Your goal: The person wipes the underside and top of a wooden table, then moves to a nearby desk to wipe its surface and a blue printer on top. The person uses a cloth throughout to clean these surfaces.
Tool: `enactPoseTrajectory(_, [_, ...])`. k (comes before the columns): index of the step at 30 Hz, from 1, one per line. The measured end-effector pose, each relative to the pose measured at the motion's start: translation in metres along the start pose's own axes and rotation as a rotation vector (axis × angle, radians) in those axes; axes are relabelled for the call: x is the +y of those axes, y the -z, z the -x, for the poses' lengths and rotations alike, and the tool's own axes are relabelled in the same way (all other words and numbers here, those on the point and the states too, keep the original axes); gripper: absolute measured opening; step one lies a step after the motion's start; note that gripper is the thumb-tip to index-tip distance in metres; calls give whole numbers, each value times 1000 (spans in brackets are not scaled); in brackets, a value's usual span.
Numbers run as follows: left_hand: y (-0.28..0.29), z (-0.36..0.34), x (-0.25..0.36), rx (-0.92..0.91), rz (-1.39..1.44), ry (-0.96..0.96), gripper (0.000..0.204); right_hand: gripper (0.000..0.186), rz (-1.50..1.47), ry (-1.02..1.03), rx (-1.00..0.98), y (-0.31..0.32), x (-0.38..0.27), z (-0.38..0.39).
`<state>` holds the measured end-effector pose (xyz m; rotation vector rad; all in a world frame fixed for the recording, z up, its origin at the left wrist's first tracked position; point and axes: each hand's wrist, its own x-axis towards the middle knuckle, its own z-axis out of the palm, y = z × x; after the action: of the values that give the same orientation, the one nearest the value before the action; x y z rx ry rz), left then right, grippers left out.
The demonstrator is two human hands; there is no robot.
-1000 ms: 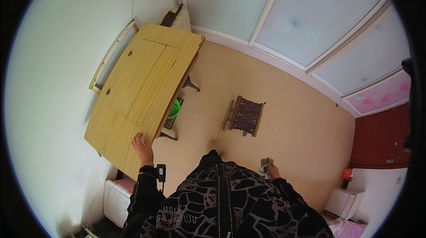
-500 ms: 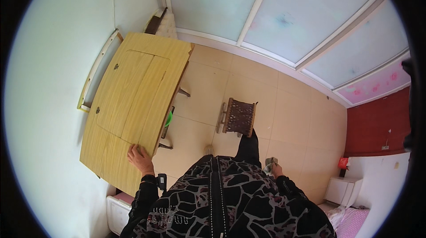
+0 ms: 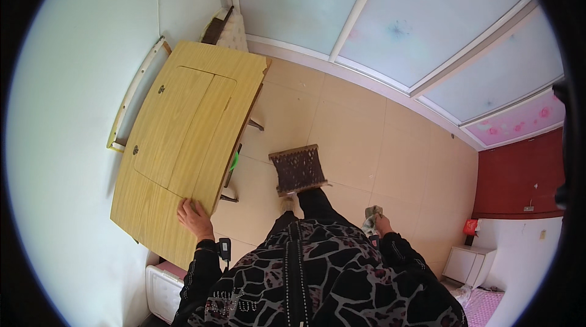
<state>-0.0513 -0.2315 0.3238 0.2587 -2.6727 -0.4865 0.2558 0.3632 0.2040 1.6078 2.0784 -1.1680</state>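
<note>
Desk (image 3: 143,208) sits under left hand (image 3: 195,222), fingers spread; right of desk, right hand (image 3: 383,226) pinches rag (image 3: 372,213), likely soft, best held bunched.

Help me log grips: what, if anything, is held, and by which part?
The right hand holds a crumpled cloth, seemingly by one side; the left hand, on the table, holds nothing.

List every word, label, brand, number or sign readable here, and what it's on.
No text can be read.
Black patterned jacket: studs, perhaps lettering, too blurred to read.
Black wrist device: pale patch, too small to read.
Yellow table, grayish cloth: no writing visible.
</note>
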Motion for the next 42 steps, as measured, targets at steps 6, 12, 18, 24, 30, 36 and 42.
enactPoseTrajectory(6, [-4,-1,-15,8,20,-16,24,50,170,196,-108,0,-7,12])
enactPoseTrajectory(12, [-8,1,-11,24,-37,-44,26,53,20,-62,49,6,-16,31])
enactPoseTrajectory(18, [-21,-1,-19,8,-184,-28,29,52,-273,-174,75,8,-19,47])
enactPoseTrajectory(24, [-48,-5,-5,18,-391,152,34,54,-466,-197,231,33,44,42])
enactPoseTrajectory(30, [-60,63,49,-415,-601,-143,36,46,-551,-188,123,83,115,39])
enactPoseTrajectory(36, [-23,241,58,-842,3,339,36,41,-158,186,-9,94,109,-51])
enactPoseTrajectory(42, [31,335,-24,-1035,-158,505,37,41,-471,324,-320,82,-72,-96])
